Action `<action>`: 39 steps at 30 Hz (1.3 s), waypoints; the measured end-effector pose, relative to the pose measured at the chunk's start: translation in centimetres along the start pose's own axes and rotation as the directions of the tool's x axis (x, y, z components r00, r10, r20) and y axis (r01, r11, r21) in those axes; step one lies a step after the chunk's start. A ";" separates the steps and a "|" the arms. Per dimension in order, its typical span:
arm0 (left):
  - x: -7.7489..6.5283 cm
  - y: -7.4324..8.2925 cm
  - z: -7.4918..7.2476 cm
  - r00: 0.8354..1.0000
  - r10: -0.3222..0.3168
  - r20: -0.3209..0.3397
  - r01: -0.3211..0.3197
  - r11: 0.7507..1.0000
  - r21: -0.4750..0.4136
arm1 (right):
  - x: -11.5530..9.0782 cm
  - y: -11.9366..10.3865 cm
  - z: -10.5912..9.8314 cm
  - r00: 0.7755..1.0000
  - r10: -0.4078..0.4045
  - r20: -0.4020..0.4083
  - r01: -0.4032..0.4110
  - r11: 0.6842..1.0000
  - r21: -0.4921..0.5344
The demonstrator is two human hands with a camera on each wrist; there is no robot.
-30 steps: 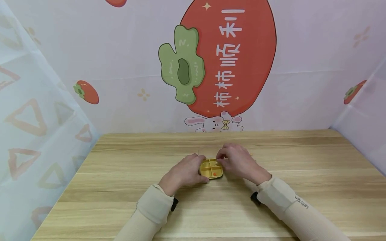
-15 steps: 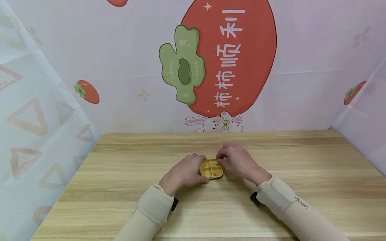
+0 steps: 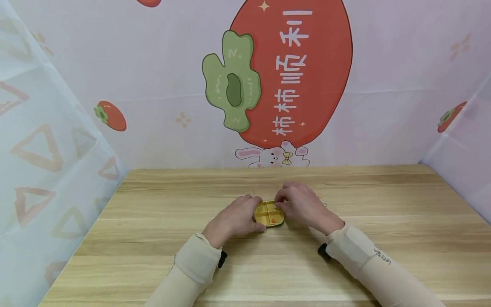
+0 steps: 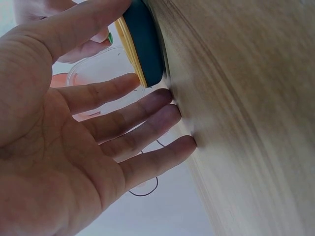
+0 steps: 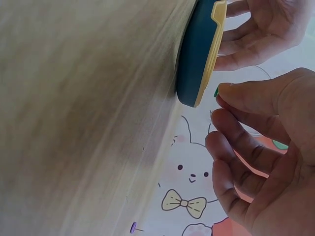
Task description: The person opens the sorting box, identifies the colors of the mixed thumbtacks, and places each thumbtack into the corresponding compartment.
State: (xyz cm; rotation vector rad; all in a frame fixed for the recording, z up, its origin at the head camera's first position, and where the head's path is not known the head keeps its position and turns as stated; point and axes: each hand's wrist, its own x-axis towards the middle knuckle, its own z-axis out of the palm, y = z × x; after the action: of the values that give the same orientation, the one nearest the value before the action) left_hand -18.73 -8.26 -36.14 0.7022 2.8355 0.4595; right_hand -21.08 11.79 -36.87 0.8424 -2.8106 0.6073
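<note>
A small box (image 3: 263,220) with yellow dividers and a dark teal outer shell stands on the table, its clear lid (image 4: 101,64) raised behind it. My left hand (image 3: 236,216) holds the box at its left side, thumb at the front and index finger at the back; the other fingertips rest on the table in the left wrist view. Over the back right compartment, my right hand (image 3: 304,207) pinches a tiny green piece (image 5: 216,92) between thumb and index finger. An orange piece (image 3: 273,221) lies in the front right compartment. Small items in the back compartments are too tiny to tell.
Behind my right hand, a small orange piece (image 3: 320,196) and a small ring-like piece (image 3: 325,205) lie on the wooden table (image 3: 153,238). A purple piece with a thin pin (image 5: 133,227) shows in the right wrist view. A printed cloth (image 3: 161,76) hangs behind the table.
</note>
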 end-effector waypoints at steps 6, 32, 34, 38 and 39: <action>0.0 -0.1 0.0 1.000 0.016 -0.007 -0.016 1.000 -0.009 | 0.0 0.0 0.0 1.000 -0.027 -0.011 0.027 1.000 -0.012; 0.0 0.1 -0.1 1.000 0.012 -0.004 -0.012 1.000 -0.017 | -0.2 -0.1 -0.3 1.000 -0.002 0.009 0.002 1.000 0.011; -0.1 0.0 -0.1 1.000 0.011 -0.008 -0.011 1.000 -0.016 | -0.2 0.0 -0.5 1.000 0.007 0.013 -0.007 1.000 0.019; -0.1 0.1 -0.1 1.000 0.012 -0.013 -0.012 1.000 -0.017 | -0.2 0.1 -0.8 1.000 0.018 0.017 -0.019 0.999 0.030; -0.1 0.0 -0.1 1.000 0.011 -0.014 -0.011 1.000 -0.017 | -0.2 0.1 -0.8 1.000 0.019 0.017 -0.020 0.999 0.031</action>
State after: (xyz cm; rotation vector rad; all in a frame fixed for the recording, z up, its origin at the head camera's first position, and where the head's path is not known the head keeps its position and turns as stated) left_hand -18.62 -8.32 -36.02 0.7150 2.8380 0.4918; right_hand -20.92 12.28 -36.24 0.8304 -2.8343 0.6512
